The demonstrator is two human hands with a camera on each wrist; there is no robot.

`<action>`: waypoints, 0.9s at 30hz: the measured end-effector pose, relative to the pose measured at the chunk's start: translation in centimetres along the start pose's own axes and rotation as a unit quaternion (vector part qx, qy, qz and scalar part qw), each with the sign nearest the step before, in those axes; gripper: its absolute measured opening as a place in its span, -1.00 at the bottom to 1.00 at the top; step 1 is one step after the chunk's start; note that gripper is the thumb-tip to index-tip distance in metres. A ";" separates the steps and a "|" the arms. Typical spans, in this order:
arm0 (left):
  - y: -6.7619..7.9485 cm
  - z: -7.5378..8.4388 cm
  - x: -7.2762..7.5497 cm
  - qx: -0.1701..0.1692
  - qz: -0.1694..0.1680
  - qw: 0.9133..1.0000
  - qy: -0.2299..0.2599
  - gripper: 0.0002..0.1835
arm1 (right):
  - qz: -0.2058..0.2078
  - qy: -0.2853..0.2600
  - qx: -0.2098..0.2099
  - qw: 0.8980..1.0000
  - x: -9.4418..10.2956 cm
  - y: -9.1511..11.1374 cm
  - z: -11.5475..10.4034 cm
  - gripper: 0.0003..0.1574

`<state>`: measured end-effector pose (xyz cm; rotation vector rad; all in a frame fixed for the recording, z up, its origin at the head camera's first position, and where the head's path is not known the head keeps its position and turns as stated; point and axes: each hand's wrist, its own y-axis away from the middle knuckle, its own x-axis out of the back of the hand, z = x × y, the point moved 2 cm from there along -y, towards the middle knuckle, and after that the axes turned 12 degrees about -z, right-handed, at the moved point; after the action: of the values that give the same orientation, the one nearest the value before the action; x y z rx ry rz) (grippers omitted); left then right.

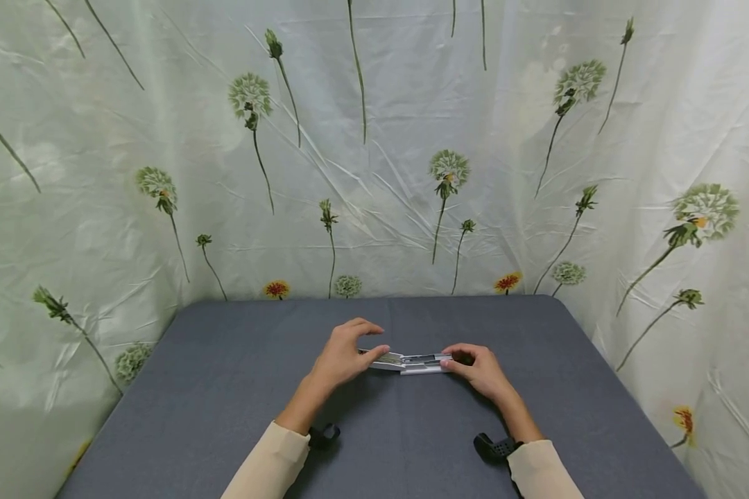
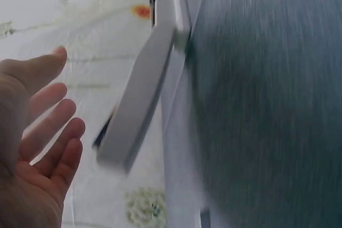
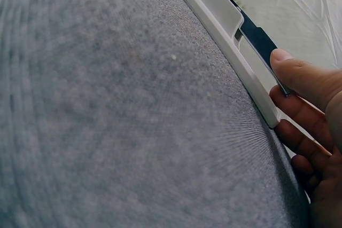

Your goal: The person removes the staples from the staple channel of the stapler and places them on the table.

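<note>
A long white hinged object with dark strips lies low over the grey table; its kind is not plain. In the head view its left section [image 1: 383, 363] slants up from the right section [image 1: 423, 370]. My right hand [image 1: 479, 371] holds the right end. Up close, the right thumb [image 3: 299, 76] presses a dark strip [image 3: 262, 38] against the fingers, beside a white rail [image 3: 227, 57]. My left hand [image 1: 343, 353] hovers at the left end with fingers loosely bent. In the left wrist view, a gap separates it from the raised white section [image 2: 136, 100].
Grey cloth covers the table [image 1: 237, 395], which has rounded far corners. Right behind it hangs a pale curtain [image 1: 387, 229] printed with dandelions. A black strap [image 1: 324, 436] sits on the left wrist and a black wrist device [image 1: 496, 448] on the right.
</note>
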<state>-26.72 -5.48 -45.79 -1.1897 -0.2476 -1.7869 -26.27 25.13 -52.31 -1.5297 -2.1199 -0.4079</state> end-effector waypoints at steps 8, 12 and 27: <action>-1.3 1.9 -2.3 -0.008 -0.026 1.000 -0.005 -0.69 | 0.000 -0.015 -0.009 1.000 0.0 0.0 -0.2 -0.67; -2.0 2.6 -3.4 -0.010 -0.043 0.999 0.003 -0.71 | -0.002 -0.018 -0.007 1.000 -0.1 0.0 -0.2 -0.67; -3.9 4.0 -6.9 -0.009 -0.051 0.998 -0.020 -0.82 | -0.008 -0.012 0.006 1.000 0.0 0.0 0.1 -0.67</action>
<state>-26.75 3.05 -48.09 -1.2444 -0.3213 -1.8582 -26.30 25.13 -52.38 -1.5193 -2.1501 -0.3845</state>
